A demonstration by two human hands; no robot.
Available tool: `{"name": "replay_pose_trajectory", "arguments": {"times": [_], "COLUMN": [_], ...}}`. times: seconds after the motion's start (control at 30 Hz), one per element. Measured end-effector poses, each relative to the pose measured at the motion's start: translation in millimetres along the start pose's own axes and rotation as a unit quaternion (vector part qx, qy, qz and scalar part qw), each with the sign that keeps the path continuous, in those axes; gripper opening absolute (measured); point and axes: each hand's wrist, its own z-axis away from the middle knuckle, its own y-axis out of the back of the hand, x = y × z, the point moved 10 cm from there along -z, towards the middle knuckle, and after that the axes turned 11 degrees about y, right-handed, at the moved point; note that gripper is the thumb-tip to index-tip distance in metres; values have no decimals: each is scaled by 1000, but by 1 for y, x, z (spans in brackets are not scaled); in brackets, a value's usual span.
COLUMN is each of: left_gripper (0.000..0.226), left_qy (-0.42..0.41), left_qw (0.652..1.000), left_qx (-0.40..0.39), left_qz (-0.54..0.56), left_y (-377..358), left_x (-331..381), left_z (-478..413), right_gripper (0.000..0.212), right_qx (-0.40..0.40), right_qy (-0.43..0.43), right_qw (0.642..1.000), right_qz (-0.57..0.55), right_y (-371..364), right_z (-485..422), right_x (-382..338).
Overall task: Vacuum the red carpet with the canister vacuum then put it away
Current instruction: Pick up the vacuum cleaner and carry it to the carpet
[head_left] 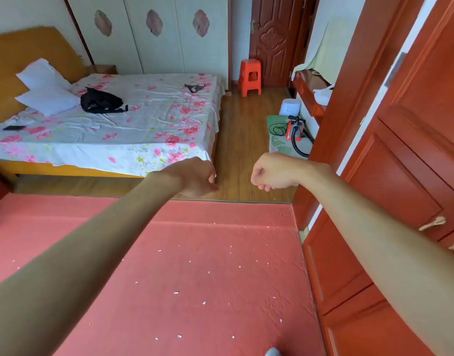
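Note:
The red carpet point(195, 265) fills the lower half of the view, dotted with several small white scraps. A red and black canister vacuum point(294, 132) with a black hose stands far off on a green mat beside the red cabinet, its cord coiled to its left. Both my arms stretch forward over the carpet. My left hand point(195, 178) and my right hand point(271, 173) hang above the carpet's far edge with fingers loosely curled, holding nothing. Neither hand is near the vacuum.
A bed point(113, 129) with a floral sheet, pillows and dark clothes stands at the left. A tall red wardrobe point(400, 176) lines the right side. An orange stool point(250, 77) and a white bin point(290, 107) sit on the wooden floor point(238, 155) near a dark door.

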Motion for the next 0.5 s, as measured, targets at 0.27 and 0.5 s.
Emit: {"name": "replay_pose_trajectory", "arguments": {"times": [0.27,0.5], "left_gripper": [26,30], "left_qy": [0,3], "left_qw": [1000,999], "left_qx": [13,33], "left_qz": [26,43], "left_y": [1,48], "left_x": [-3,-9], "left_z": [-67,-155], "right_gripper": [22,27], "right_qx": [107,57], "right_qy": [26,16], "right_qw": [994,998], "right_qz": [-14,-20], "right_y": [27,59], "right_z": [-48,-140], "right_x": [36,98]}}
